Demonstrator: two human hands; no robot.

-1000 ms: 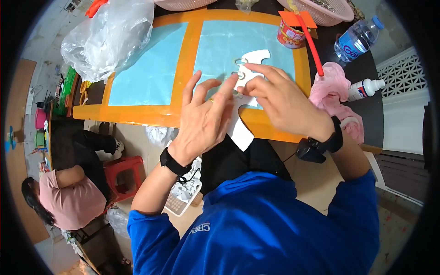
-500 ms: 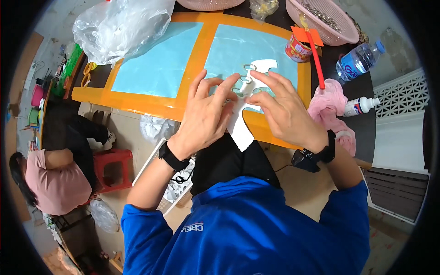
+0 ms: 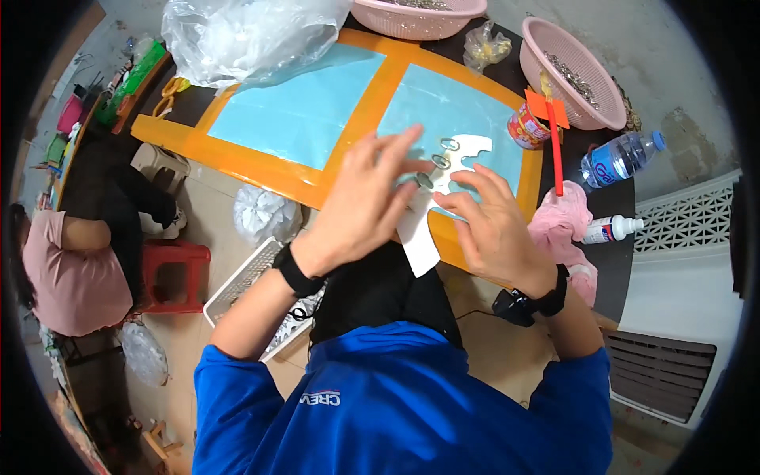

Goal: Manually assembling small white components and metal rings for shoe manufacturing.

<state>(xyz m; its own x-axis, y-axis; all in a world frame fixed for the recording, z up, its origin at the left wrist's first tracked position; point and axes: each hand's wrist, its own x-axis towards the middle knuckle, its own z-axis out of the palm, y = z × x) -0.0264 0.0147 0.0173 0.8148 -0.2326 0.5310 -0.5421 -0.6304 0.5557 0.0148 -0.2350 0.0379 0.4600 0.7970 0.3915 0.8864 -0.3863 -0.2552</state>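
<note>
1. White strip (image 3: 422,247), card-like, wavy-edged: near end seems to jut past the desk (image 3: 613,273) edge, over the lap; rest lies on the orange-and-blue mat (image 3: 253,166).
2. Right hand (image 3: 495,229): at the strip's right edge, index and thumb fairly narrow. Pressing or pinching, can't tell.
3. Left hand (image 3: 360,198): over the strip's left edge, a bit blurred. Fingers spread wide, index lifted, thumb apart. Tips right by the nearest ring; whether they grip it, can't tell.
4. Oval metal rings (image 3: 425,181): three visible, in a row along the strip's left side toward its far end.
5. Handling, my judgement: right fingers should pin the strip flat just beside the ring being worked, since the overhanging end could lever it up. Left fingers best touch that ring only, lightly, clear of the two farther ones, which look easy to nudge. Check spacing by eye against those before lifting off.
6. Right of the strip: pink cloth (image 3: 558,218), white bottle (image 3: 609,229); farther out, clear water bottle (image 3: 617,162) and red-and-yellow can (image 3: 525,128) with a red stick (image 3: 556,162) at it.
7. Beyond the strip: plastic bag (image 3: 245,36) far left, pink basket (image 3: 606,107) of metal bits far right.
</note>
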